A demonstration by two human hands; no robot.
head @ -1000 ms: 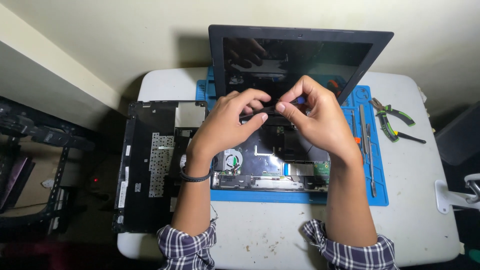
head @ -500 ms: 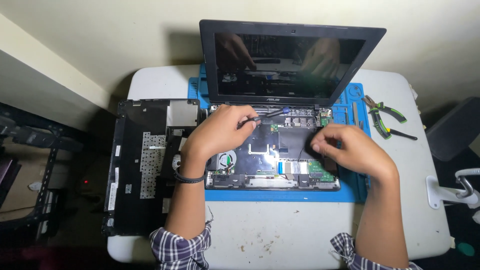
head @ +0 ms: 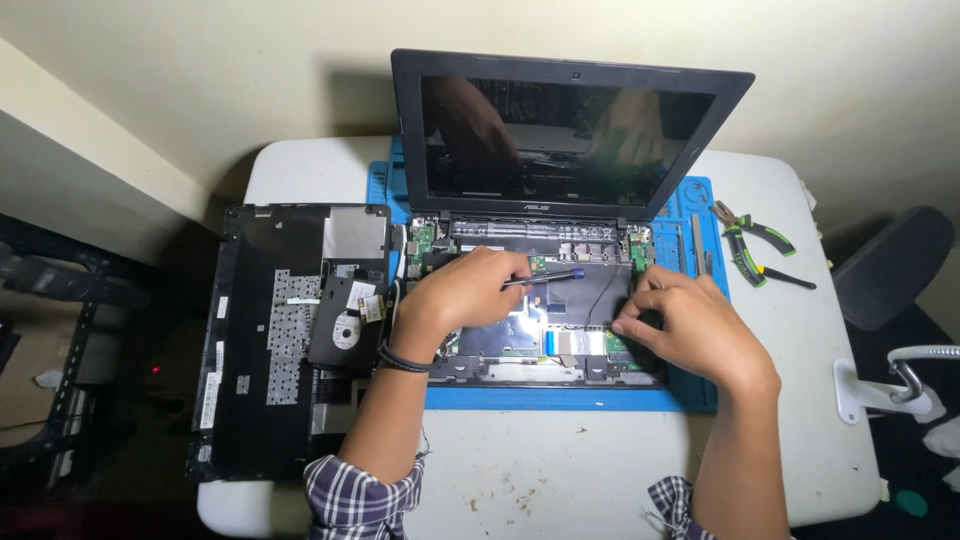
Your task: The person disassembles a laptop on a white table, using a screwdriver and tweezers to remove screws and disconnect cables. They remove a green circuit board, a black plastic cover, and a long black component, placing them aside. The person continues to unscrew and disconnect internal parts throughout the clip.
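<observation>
An opened laptop (head: pixel 560 140) stands on a blue repair mat (head: pixel 700 390), its base uncovered so the circuit boards and cables (head: pixel 560 340) show. My left hand (head: pixel 460 295) rests over the left part of the base and holds a thin tool with a blue tip (head: pixel 548 277), pointing right. My right hand (head: pixel 690 325) presses on the right side of the base, fingertips pinched at a small part near a black cable; what they hold is hidden.
The removed black bottom cover (head: pixel 270 340) lies face up at the left, with a hard drive (head: pixel 345 325) on it. Green-handled pliers (head: pixel 752 240) and metal tools (head: pixel 697 245) sit at the right. A white table (head: pixel 560 470) carries everything; a chair (head: pixel 890 265) is at far right.
Both hands dropped from the hinge area to the laptop base and parted; my right hand moved to the right side, my left hand now holds the blue-tipped tool level.
</observation>
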